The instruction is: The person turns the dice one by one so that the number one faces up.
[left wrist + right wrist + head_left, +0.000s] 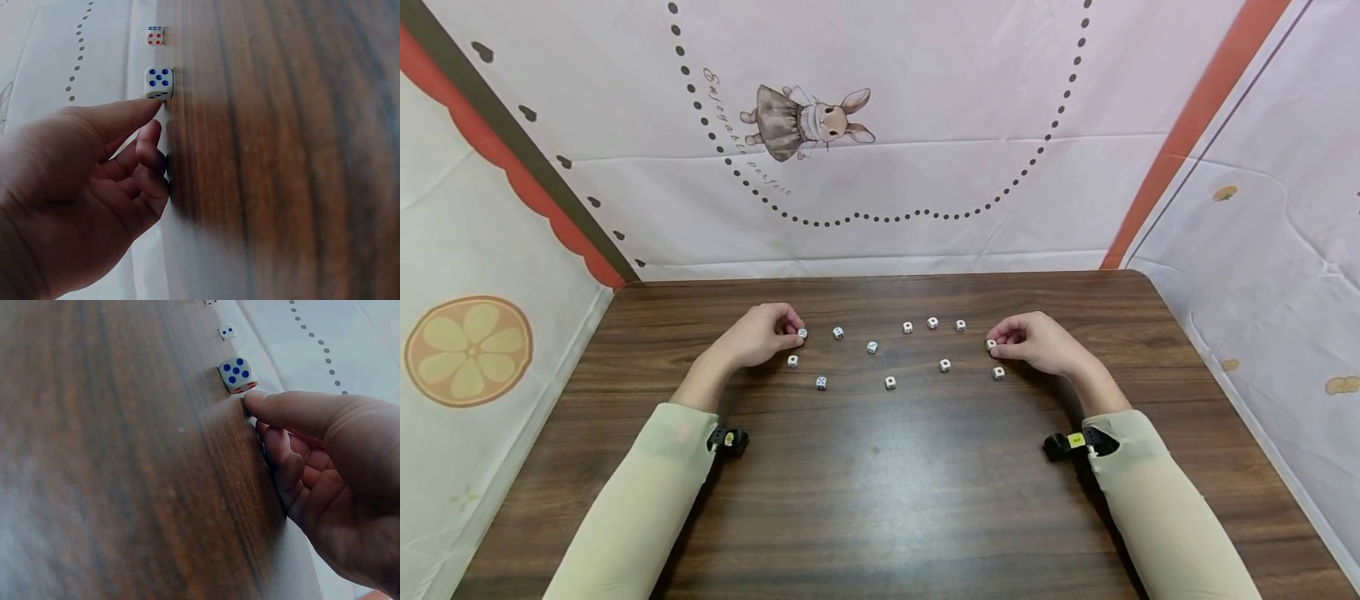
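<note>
At the far left of the scattered dice, my left hand pinches a white die between thumb and fingertips. In the left wrist view this die shows five blue pips, with the thumb tip right at its edge and the other fingers curled behind. On the right side, my right hand pinches another white die with thumb and forefinger. Its near face is a blue five in the right wrist view, where the die sits just beyond the thumb. Both hands are low over the tabletop.
Several more dice lie spread between the hands on the brown wooden table, including one die by the left hand and one die by the right. A printed white cloth hangs behind the table's far edge.
</note>
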Demonstrator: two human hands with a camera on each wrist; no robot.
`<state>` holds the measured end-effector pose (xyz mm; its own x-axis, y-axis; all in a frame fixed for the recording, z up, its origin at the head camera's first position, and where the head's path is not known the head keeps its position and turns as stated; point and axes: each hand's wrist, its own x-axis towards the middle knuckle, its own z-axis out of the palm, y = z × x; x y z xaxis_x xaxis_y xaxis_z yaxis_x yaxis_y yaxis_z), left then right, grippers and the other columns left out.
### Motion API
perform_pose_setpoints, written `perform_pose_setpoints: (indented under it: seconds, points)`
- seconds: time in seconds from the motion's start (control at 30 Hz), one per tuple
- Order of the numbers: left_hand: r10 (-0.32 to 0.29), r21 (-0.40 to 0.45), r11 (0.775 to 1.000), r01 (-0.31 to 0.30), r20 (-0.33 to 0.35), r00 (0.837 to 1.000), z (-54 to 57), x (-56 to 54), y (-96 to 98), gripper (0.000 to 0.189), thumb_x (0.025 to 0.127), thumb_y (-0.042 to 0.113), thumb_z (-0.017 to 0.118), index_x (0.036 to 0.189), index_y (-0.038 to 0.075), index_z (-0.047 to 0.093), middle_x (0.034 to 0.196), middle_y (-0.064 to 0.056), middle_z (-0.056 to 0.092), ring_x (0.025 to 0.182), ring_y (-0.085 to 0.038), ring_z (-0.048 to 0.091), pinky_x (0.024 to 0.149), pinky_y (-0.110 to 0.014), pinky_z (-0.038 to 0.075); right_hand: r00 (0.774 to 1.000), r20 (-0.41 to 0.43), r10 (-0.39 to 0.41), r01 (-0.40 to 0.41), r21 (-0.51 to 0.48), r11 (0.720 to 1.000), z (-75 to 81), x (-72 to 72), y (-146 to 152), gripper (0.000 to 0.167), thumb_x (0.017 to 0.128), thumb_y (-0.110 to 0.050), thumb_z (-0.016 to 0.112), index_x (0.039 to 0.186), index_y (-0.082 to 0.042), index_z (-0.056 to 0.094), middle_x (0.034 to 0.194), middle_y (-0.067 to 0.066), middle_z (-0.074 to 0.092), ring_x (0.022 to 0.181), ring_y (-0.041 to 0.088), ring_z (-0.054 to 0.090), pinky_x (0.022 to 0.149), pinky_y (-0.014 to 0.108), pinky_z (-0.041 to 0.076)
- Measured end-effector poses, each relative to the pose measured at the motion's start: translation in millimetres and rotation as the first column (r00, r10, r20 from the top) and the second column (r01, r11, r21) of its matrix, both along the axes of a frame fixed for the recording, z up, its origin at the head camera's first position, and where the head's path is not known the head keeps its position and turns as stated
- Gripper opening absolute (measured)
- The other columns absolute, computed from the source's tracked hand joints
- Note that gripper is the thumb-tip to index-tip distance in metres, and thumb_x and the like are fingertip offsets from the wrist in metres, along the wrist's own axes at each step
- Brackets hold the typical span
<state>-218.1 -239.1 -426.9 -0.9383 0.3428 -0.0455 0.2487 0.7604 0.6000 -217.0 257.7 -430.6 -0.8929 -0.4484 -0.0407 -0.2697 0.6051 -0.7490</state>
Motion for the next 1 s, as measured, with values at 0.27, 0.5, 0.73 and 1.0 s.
perform_pose_setpoints:
  seconds: [0.27, 0.5, 0.73, 1.0]
  points:
    - [0.008, -0.028, 1.000, -0.007, 0.016, 1.000, 1.2, -2.0, -2.7, 0.011, 0.098, 0.012, 0.078, 0.104, 0.007, 0.071, 0.092, -0.004, 0.068, 0.086, -0.020, 0.061, 0.081, -0.038, 0.047, 1.000, -0.012, 0.006, -0.006, -0.005, 1.000, -0.1, -2.2, 0.3, 0.017, 0.094, -0.010, 0.083, 0.108, -0.001, 0.079, 0.086, 0.004, 0.071, 0.079, 0.015, 0.062, 0.071, 0.024, 0.048]
    - [0.005, -0.039, 0.999, -0.004, 0.023, 1.000, 2.7, -2.7, -2.6, 0.013, 0.097, 0.012, 0.078, 0.105, 0.007, 0.070, 0.092, -0.005, 0.067, 0.087, -0.020, 0.061, 0.081, -0.039, 0.047, 1.000, -0.011, 0.005, -0.005, -0.006, 1.000, 0.2, -2.5, 0.1, 0.018, 0.094, -0.011, 0.083, 0.108, -0.001, 0.079, 0.086, 0.004, 0.071, 0.080, 0.015, 0.062, 0.071, 0.024, 0.048]
    - [0.002, -0.038, 0.999, -0.001, 0.008, 1.000, 4.5, -2.2, 2.0, 0.022, 0.094, 0.011, 0.081, 0.113, 0.005, 0.070, 0.098, -0.006, 0.067, 0.093, -0.023, 0.061, 0.086, -0.041, 0.046, 1.000, -0.003, -0.002, 0.002, -0.004, 1.000, 0.8, -1.2, 0.1, 0.017, 0.094, -0.010, 0.083, 0.107, -0.001, 0.079, 0.086, 0.005, 0.071, 0.080, 0.016, 0.062, 0.071, 0.024, 0.048]
    - [-0.035, -0.076, 0.997, 0.032, -0.038, 0.999, 6.6, -2.4, 9.1, 0.019, 0.091, 0.008, 0.082, 0.109, 0.004, 0.075, 0.092, -0.006, 0.066, 0.090, -0.024, 0.060, 0.085, -0.042, 0.046, 1.000, 0.017, -0.007, 0.007, -0.001, 1.000, 0.1, -0.1, 1.0, 0.018, 0.094, -0.012, 0.083, 0.108, -0.002, 0.079, 0.087, 0.005, 0.072, 0.080, 0.016, 0.062, 0.071, 0.024, 0.048]
